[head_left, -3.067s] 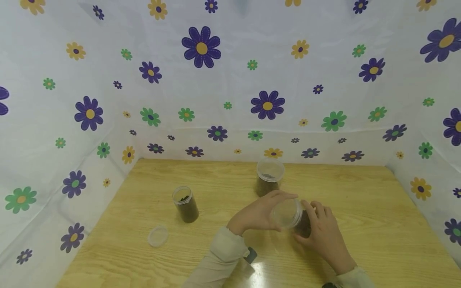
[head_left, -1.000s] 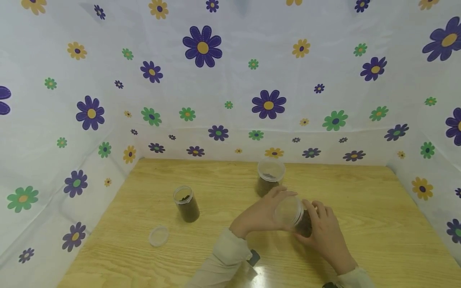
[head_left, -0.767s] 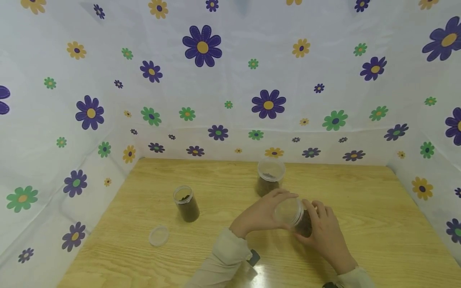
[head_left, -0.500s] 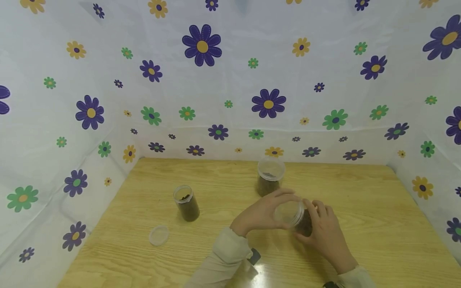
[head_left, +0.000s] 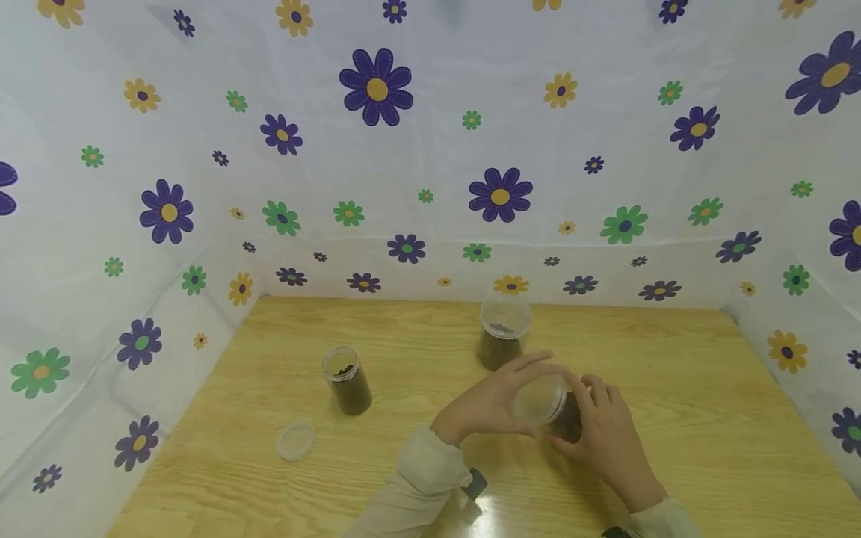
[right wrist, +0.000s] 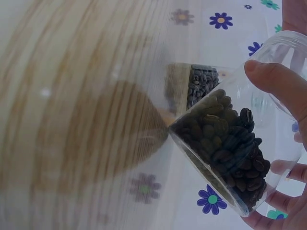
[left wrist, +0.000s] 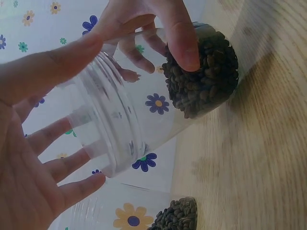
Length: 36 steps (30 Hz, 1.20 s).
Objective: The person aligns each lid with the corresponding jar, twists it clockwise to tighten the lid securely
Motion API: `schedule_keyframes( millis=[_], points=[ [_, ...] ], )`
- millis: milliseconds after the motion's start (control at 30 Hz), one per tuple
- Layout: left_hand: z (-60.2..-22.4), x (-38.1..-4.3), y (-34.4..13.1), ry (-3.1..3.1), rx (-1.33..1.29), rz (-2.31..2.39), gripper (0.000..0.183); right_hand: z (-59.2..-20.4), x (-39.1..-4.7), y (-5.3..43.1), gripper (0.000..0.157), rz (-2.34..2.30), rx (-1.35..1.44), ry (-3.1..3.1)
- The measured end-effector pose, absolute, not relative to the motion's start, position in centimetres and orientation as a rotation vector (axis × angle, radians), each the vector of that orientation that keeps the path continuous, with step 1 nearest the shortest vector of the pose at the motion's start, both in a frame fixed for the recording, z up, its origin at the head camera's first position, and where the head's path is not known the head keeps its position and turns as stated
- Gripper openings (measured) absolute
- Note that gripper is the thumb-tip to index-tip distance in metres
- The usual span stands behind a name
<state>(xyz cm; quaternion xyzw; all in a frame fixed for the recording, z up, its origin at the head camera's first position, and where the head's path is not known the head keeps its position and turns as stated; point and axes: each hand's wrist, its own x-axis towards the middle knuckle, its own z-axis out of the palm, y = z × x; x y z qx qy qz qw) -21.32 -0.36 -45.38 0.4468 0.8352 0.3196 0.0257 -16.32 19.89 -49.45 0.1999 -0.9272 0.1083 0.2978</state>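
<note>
In the head view, my right hand (head_left: pixel 608 441) grips the body of a clear jar (left wrist: pixel 158 115), fingers and thumb wrapped round it. Dark coffee beans (right wrist: pixel 225 148) lie heaped at its bottom end. The jar is tilted, with its mouth end toward my left hand (head_left: pixel 487 403). That hand encircles the clear screw lid (left wrist: pixel 91 120), thumb on one side and spread fingers on the other. In the left wrist view the lid sits on the jar's ridged neck; how tightly, I cannot tell. The jar's bottom edge is close to the tabletop in the right wrist view.
Behind my hands stands a larger clear jar (head_left: pixel 503 345), partly filled with dark contents. To the left is a slim uncapped jar (head_left: pixel 351 390) of dark beans, with a loose clear lid (head_left: pixel 296 441) near it. Flower-print sheeting (head_left: pixel 430 149) encloses the wooden table (head_left: pixel 255 388).
My left hand's fingers have shifted round the lid and now reach further over it toward the right hand. The right hand and the jar stay nearly in place.
</note>
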Motion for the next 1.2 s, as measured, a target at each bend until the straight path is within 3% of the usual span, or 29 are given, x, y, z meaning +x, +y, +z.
schedule_keyframes(
  millis=[533,867,1200],
  points=[
    [-46.0,-21.2,-0.2,2.664,1.315,1.087,0.091,-49.6,-16.4,20.0,0.100,0.323,0.519,-2.470],
    [-45.9,-20.7,-1.0,2.706,1.203,1.191,0.081,-49.6,-16.3,20.5,0.097,0.592,0.395,-2.572],
    [-46.5,-20.5,-1.5,2.876,1.095,1.111,0.083,-50.0,-17.0,21.5,0.095,0.766,0.325,-2.549]
  ],
)
